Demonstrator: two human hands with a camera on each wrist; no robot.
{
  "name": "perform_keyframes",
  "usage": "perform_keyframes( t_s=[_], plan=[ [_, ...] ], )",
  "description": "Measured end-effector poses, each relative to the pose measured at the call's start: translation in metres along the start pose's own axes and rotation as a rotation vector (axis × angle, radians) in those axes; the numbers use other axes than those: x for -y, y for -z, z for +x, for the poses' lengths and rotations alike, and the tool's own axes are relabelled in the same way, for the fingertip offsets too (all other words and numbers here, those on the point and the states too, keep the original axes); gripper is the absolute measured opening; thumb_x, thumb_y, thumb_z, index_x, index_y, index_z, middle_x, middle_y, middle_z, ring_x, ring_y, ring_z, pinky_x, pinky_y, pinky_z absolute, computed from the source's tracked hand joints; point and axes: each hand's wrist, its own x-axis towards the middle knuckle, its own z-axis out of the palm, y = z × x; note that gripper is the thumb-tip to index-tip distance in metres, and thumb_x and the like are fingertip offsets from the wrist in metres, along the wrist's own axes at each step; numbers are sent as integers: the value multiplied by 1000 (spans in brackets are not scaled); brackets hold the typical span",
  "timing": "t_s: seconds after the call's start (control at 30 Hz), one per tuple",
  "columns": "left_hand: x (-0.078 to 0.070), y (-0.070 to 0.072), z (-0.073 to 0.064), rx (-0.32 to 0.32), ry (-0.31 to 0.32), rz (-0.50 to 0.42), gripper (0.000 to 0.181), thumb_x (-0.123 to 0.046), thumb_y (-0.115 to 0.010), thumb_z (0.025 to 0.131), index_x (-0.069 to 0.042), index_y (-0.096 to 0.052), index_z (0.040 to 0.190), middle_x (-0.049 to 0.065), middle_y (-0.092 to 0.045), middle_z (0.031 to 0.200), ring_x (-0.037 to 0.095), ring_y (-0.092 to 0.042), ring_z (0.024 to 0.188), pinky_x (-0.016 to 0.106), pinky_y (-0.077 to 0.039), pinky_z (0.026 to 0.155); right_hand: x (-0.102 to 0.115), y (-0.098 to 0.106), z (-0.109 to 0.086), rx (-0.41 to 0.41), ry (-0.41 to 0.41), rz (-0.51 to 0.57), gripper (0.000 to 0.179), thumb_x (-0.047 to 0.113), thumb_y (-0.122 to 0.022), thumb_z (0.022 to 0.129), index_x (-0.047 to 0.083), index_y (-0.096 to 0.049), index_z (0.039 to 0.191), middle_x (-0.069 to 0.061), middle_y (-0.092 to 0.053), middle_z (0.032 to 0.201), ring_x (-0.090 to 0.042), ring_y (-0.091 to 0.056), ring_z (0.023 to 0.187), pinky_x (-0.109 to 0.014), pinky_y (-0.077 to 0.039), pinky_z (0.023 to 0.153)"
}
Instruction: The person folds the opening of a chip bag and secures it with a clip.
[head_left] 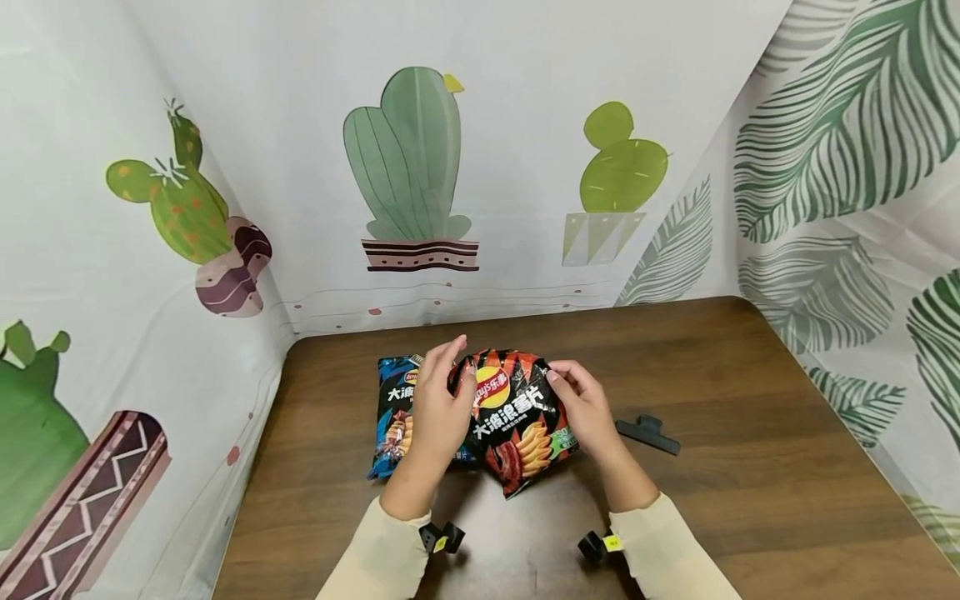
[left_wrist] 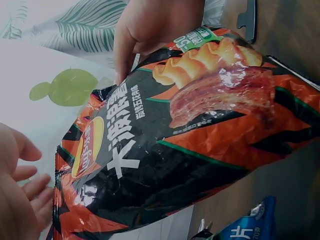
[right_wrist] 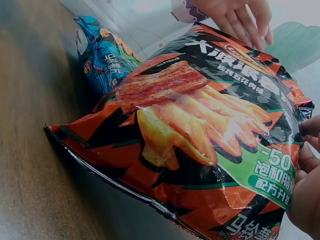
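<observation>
A black and red-orange bag of potato chips (head_left: 516, 417), printed with wavy chips and bacon, is held up tilted above the table. My right hand (head_left: 588, 410) pinches its right edge between thumb and fingers. On the other side, my left hand (head_left: 438, 408) is beside the bag's left edge; in the left wrist view its fingers (left_wrist: 37, 192) are loosely spread, close to the bag's end. Behind the left hand lies a blue bag of chips (head_left: 387, 417), partly covered by that hand and the black-red bag.
A black bag clip (head_left: 649, 433) lies on the brown wooden table (head_left: 750, 500), right of my right hand. White cloth (head_left: 525, 167) printed with cacti and leaves hangs behind and along the sides. Small black wrist cameras (head_left: 592, 547) sit under both wrists.
</observation>
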Motion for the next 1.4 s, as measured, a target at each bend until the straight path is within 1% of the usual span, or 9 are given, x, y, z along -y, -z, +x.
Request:
perform_keyframes(
  t_s=[0.1,0.17,0.33,0.5,0.7,0.9,1.07,1.27,1.4],
  plan=[
    [0,1,2,47,38,39,47,-17,-62,99,-17,-55,145,4,-57,141,24,-51,134,52,-44,110,0,0,0,10,4,-14,21,10,-58,102,-5,-65,115,7,-63,92,-7,-58,82,-20,-49,75],
    [1,2,3,70,42,68,46,-18,-62,99,-16,-56,144,5,-59,140,26,-52,134,52,-43,110,0,0,0,21,2,-25,21,10,-58,102,-4,-65,115,7,-64,93,-7,-59,82,-20,-49,75],
    [1,1,6,101,22,165,39,-19,-61,99,-14,-62,138,8,-64,133,29,-57,128,52,-47,107,1,0,-1,34,-6,-47,21,12,-59,102,-2,-66,115,8,-65,93,-7,-60,83,-21,-50,75],
    [-1,1,6,97,-3,227,33,-17,-61,99,-10,-67,131,11,-69,123,30,-64,116,49,-52,100,2,-1,-2,54,-10,-43,21,14,-59,102,-2,-66,114,4,-66,95,-9,-61,83,-23,-52,74],
    [0,1,6,70,-36,224,24,-13,-59,99,-9,-73,119,8,-72,110,23,-67,92,40,-56,79,3,-1,-3,69,2,-52,21,13,-59,102,-2,-67,114,-3,-66,96,-9,-61,82,-23,-52,73],
    [2,1,6,59,-48,202,21,-12,-58,101,-11,-75,113,4,-72,105,13,-59,75,27,-50,64,3,0,-3,80,-4,-62,22,13,-59,102,-2,-66,115,-13,-66,100,-10,-61,84,-23,-52,75],
    [2,2,6,54,-42,184,20,-12,-59,100,-13,-75,111,2,-72,101,10,-54,69,24,-45,59,4,0,-3,89,10,-69,22,13,-60,101,-3,-66,115,-10,-65,98,-9,-60,83,-23,-51,74],
    [1,2,6,41,-57,178,19,-11,-60,99,-13,-76,109,2,-72,98,10,-54,69,23,-46,59,5,-1,-3,109,24,-67,26,15,-63,100,-1,-67,120,-2,-71,100,-7,-65,86,-22,-53,77],
    [0,3,6,44,-64,172,18,-11,-61,99,-13,-76,108,2,-73,99,10,-55,70,24,-47,61,5,-2,-2,117,22,-46,27,14,-65,99,-2,-66,121,6,-74,97,-7,-67,82,-22,-55,74]
  ],
)
